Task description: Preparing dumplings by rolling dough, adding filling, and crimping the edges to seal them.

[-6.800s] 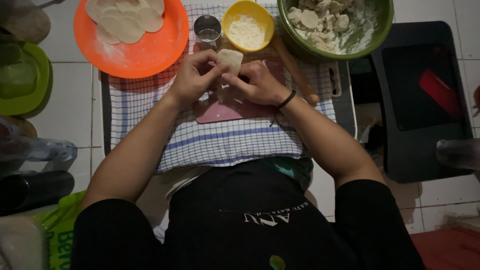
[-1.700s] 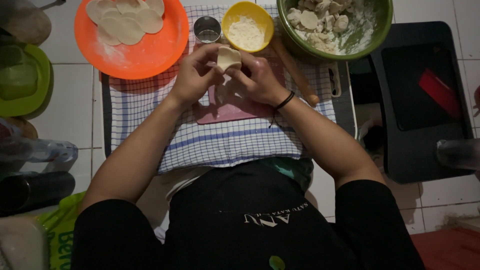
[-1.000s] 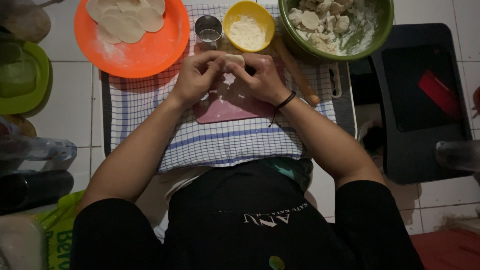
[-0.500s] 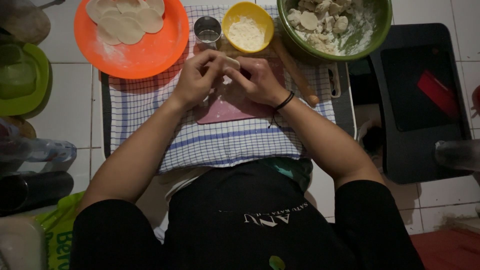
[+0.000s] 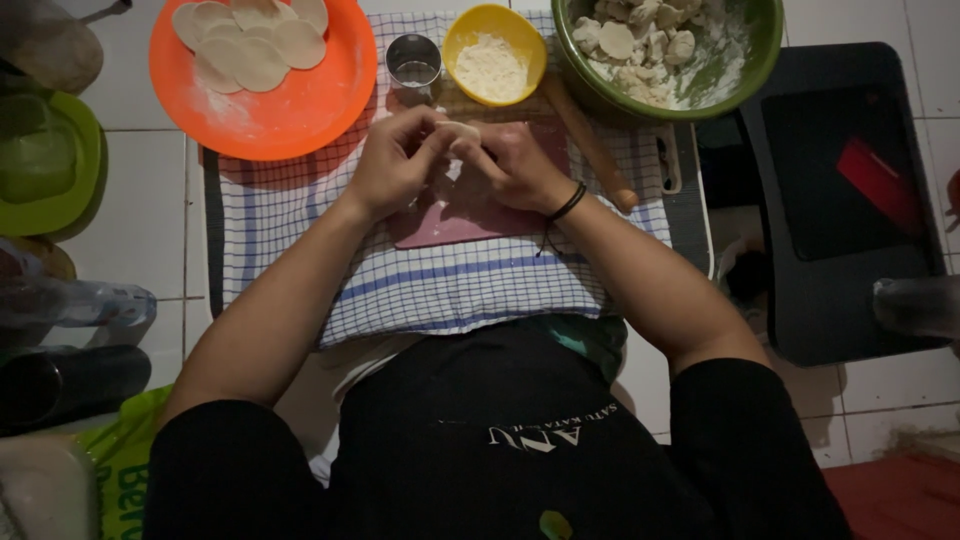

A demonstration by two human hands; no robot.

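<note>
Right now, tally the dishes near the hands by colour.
Orange plate: 1
Yellow bowl: 1
Green bowl: 1
Green dish, far left: 1
Metal cup: 1
Total: 5
Both hands, left and right, pinch one dough piece.

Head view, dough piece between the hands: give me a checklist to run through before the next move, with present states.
1. Both hands on the dough piece: left hand and right hand pinch it: ok.
2. Dough held over the pink board: ok.
3. Edge sealed all round: cannot tell.
4. Flour in the yellow bowl: ok.
5. Wrappers on the orange plate: ok.
6. Rolling pin clear of the hands: ok.
</note>
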